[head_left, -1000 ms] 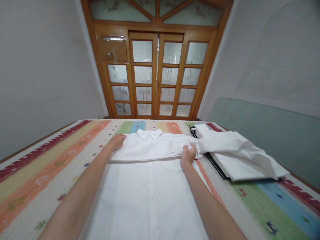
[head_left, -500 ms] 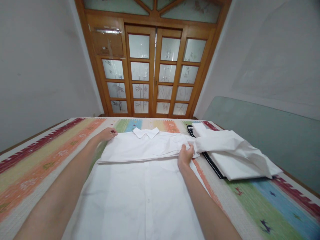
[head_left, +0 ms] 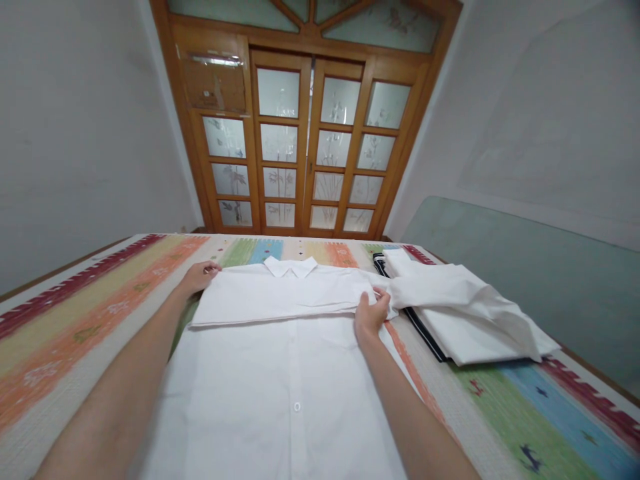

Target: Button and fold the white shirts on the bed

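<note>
A white button-front shirt (head_left: 240, 387) lies flat in front of me, its pointed collar (head_left: 291, 267) at the far end. One sleeve (head_left: 280, 300) is laid across the chest below the collar. At the far left corner, by the shoulder fold, my left hand (head_left: 199, 277) pinches the cloth. My right hand (head_left: 373, 311) is closed on the shirt near the opposite shoulder, thumb and fingers gripping fabric; the fingertips are partly hidden. The other sleeve (head_left: 450, 285) stretches out to the right and drapes over a pile of folded clothes (head_left: 480, 340).
Beneath everything is a striped, patterned bed cover (head_left: 65, 333). The folded pile includes a dark item with white stripes (head_left: 425, 337). A pale green board (head_left: 500, 253) borders the right side. Wooden doors with glass panes (head_left: 305, 140) stand beyond the far edge.
My left hand has shifted a little to the left, drawing the shirt's left corner and the folded sleeve's edge with it. My right hand stays nearly in place.
</note>
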Tool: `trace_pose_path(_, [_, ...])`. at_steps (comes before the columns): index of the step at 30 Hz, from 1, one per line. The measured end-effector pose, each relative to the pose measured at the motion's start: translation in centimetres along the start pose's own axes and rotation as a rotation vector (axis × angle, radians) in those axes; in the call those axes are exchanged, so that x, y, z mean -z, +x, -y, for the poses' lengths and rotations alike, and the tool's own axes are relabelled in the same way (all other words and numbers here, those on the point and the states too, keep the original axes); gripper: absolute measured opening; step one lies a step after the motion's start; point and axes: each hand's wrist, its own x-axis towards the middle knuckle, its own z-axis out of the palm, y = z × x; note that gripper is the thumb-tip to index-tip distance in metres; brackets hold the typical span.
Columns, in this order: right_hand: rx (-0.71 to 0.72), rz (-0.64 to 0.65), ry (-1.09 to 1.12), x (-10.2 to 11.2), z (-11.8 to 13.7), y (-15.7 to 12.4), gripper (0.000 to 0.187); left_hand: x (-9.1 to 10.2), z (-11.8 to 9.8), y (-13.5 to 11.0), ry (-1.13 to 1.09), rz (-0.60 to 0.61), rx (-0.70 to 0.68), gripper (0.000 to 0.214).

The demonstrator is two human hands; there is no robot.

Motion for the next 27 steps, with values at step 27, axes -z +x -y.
trace_pose_path(27, [0.642, 0.28, -0.276, -0.1, 1.9, -2.1, 0.036, 0.0, -7.7, -3.9, 0.413, -0.084, -0.147, 0.033])
